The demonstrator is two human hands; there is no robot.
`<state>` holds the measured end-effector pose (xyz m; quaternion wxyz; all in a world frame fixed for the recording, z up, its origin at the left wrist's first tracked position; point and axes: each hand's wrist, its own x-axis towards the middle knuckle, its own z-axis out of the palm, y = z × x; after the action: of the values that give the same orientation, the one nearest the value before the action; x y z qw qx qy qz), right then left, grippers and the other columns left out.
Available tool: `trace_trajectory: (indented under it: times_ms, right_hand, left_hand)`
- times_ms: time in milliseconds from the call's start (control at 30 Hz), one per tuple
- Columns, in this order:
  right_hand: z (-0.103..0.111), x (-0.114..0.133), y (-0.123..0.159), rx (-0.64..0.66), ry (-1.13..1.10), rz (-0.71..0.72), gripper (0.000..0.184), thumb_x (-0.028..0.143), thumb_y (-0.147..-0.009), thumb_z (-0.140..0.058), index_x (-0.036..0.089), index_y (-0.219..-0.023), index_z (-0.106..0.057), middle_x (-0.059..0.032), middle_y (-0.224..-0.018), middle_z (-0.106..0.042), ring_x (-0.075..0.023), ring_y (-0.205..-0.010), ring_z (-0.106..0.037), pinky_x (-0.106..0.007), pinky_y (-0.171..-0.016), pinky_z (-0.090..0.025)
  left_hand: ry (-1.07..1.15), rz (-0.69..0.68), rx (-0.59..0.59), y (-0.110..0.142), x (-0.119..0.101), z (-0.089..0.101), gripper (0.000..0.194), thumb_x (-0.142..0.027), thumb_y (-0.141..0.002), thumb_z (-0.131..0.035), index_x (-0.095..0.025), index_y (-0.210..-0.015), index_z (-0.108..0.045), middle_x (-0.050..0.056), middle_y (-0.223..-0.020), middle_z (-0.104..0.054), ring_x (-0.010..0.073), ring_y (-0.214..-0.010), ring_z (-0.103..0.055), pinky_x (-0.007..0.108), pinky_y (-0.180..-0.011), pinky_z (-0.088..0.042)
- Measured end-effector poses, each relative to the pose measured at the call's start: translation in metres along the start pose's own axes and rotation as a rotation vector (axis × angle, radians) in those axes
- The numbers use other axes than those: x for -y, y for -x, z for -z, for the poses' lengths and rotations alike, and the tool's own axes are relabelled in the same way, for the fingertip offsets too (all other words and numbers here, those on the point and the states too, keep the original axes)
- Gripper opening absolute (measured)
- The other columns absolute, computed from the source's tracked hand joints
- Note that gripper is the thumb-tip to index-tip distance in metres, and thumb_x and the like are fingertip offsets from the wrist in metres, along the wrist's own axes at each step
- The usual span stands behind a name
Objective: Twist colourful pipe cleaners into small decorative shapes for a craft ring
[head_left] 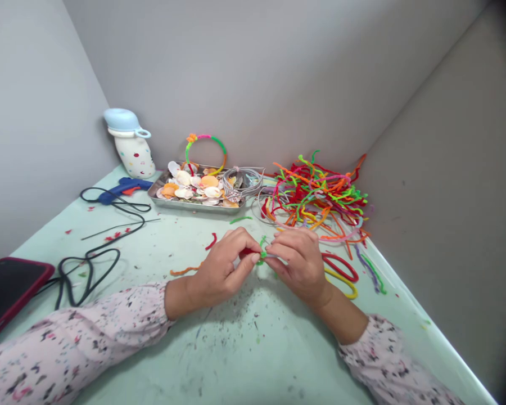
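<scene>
Over the middle of the table, my left hand (229,263) and my right hand (298,263) meet fingertip to fingertip. Pinched between them is a small green pipe cleaner (262,256), bent at its middle; the fingers hide part of it. Some red shows under the left fingers, but I cannot make out its shape. Beside the right hand lie a red pipe cleaner loop (341,267) and a yellow pipe cleaner (348,291). An orange pipe cleaner (184,271) runs out from behind my left wrist, and a short red piece (211,242) lies just beyond that hand.
A metal tray (194,208) of shells stands at the back, a multicoloured ring (226,151) upright on it. Right of it is a heap of pipe cleaners (320,191). A blue glue gun (124,188), its black cord (90,264), a bottle (132,149) and a phone (12,287) are at left.
</scene>
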<state>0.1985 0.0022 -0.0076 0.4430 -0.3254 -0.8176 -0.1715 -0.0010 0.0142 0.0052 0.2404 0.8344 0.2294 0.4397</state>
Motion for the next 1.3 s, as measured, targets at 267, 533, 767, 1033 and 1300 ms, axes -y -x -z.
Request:
trace_trajectory:
  times_ms: [267,533,767,1033,1300]
  right_hand:
    - [0.002,0.003,-0.002,-0.016,-0.026,0.018,0.026,0.023,-0.081,-0.068,0.028,-0.105,-0.059,-0.0018,-0.089,-0.065,-0.0194,-0.091,-0.062,-0.040,-0.086,-0.048]
    - [-0.001,0.005,-0.003,-0.005,-0.099,-0.078,0.017,0.021,-0.082,-0.066,0.026,-0.098,-0.062,-0.0024,-0.087,-0.067,-0.0192,-0.087,-0.063,-0.038,-0.082,-0.049]
    - [-0.003,0.008,-0.007,0.030,-0.245,-0.192,0.007,0.019,-0.084,-0.061,0.023,-0.089,-0.062,-0.0030,-0.080,-0.066,-0.0186,-0.080,-0.062,-0.037,-0.076,-0.049]
    - [-0.002,0.008,-0.010,0.147,-0.433,-0.429,0.007,0.024,-0.082,-0.065,0.021,-0.076,-0.062,-0.0002,-0.072,-0.063,-0.0155,-0.071,-0.059,-0.031,-0.068,-0.048]
    - [-0.004,0.002,-0.003,0.267,-0.459,-0.593,0.014,0.034,-0.079,-0.068,0.020,-0.077,-0.065,-0.0021,-0.074,-0.064,-0.0174,-0.073,-0.059,-0.032,-0.071,-0.046]
  left_hand:
    - [0.029,-0.002,-0.015,-0.001,0.000,0.000,0.008,-0.020,-0.092,-0.046,-0.018,-0.091,-0.053,0.003,-0.081,-0.054,0.0160,-0.078,-0.049,0.035,-0.077,-0.044]
    - [-0.035,-0.002,-0.020,-0.003,0.002,0.000,0.008,-0.020,-0.092,-0.046,-0.017,-0.089,-0.054,0.004,-0.081,-0.056,0.0167,-0.078,-0.050,0.034,-0.074,-0.042]
    - [-0.130,-0.044,-0.005,-0.003,0.004,-0.001,0.007,-0.014,-0.089,-0.048,-0.017,-0.088,-0.054,0.003,-0.079,-0.057,0.0163,-0.078,-0.049,0.035,-0.077,-0.039]
    - [-0.203,-0.058,0.025,-0.001,0.010,-0.002,0.009,-0.013,-0.089,-0.045,-0.018,-0.088,-0.053,0.004,-0.080,-0.058,0.0172,-0.079,-0.051,0.036,-0.081,-0.038]
    - [-0.232,-0.071,0.043,0.000,0.012,-0.003,0.009,-0.012,-0.089,-0.045,-0.017,-0.086,-0.051,0.003,-0.080,-0.057,0.0169,-0.079,-0.051,0.036,-0.082,-0.037]
